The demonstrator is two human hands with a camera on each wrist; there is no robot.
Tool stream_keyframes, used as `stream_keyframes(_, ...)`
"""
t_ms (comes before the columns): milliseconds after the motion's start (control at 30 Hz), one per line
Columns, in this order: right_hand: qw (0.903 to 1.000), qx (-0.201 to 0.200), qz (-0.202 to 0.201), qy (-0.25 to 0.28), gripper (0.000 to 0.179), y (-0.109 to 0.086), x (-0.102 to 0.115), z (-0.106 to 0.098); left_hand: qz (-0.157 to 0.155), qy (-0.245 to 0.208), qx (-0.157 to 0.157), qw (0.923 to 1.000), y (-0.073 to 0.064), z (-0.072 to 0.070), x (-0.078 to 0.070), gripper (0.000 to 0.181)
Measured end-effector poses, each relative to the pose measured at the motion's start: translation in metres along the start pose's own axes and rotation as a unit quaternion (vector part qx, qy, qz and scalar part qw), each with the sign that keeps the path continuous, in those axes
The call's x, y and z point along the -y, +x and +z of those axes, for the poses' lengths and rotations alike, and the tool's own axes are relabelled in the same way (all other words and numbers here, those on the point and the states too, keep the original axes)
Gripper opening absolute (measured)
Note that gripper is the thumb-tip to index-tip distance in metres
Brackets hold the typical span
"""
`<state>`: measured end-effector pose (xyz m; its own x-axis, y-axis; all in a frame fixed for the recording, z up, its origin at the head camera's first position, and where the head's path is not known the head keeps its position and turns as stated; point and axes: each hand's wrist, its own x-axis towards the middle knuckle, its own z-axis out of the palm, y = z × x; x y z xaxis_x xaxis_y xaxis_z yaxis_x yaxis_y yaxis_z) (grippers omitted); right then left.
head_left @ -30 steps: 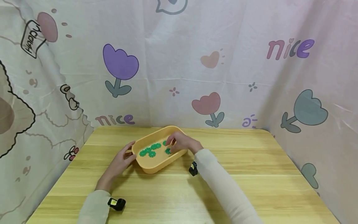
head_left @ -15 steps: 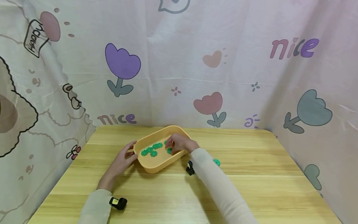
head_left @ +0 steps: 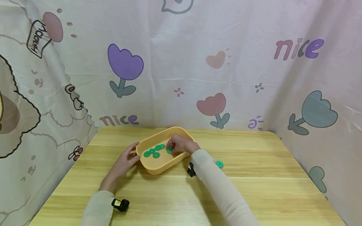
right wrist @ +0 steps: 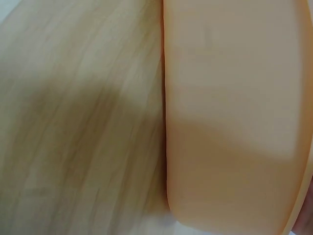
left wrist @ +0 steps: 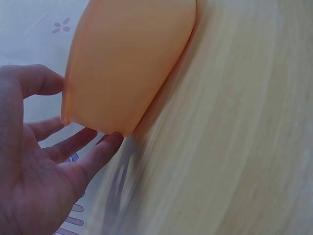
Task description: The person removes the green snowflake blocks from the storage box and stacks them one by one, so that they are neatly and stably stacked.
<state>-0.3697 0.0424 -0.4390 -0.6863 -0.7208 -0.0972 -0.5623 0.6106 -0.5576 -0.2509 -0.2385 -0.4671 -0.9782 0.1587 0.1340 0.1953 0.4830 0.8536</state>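
Note:
A yellow-orange tray (head_left: 161, 168) with rounded corners stands on the table, turned at an angle. At its left end, my left hand (head_left: 127, 160) grips the end with the small handle; in the left wrist view the thumb and fingers (left wrist: 105, 149) lie along the rim and the edge. My right hand (head_left: 181, 145) reaches over the tray's right side and pinches a green scalloped disc (head_left: 169, 150) close over the tray floor. Several more green discs (head_left: 156, 155) lie toward the tray's left part. The right wrist view holds mostly the tray's outer wall (right wrist: 234, 117).
Another green disc (head_left: 219, 164) lies on the wooden table (head_left: 254, 188) right of the tray, beside the right sleeve (head_left: 217, 182). A printed curtain (head_left: 175, 62) hangs behind and left of the table.
The right fingers have closed on a green disc inside the tray. The disc on the table has come out from behind the right sleeve. The left hand keeps its hold.

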Motion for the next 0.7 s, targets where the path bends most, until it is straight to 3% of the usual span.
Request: stream_keyframes(700, 0.9996, -0.023, -0.003, -0.017, 0.028, 0.0034, 0.0024, 0.0020, -0.015, 0.003, 0.005, 0.9999, -0.0020, 0.0004, -0.0025, 0.064)
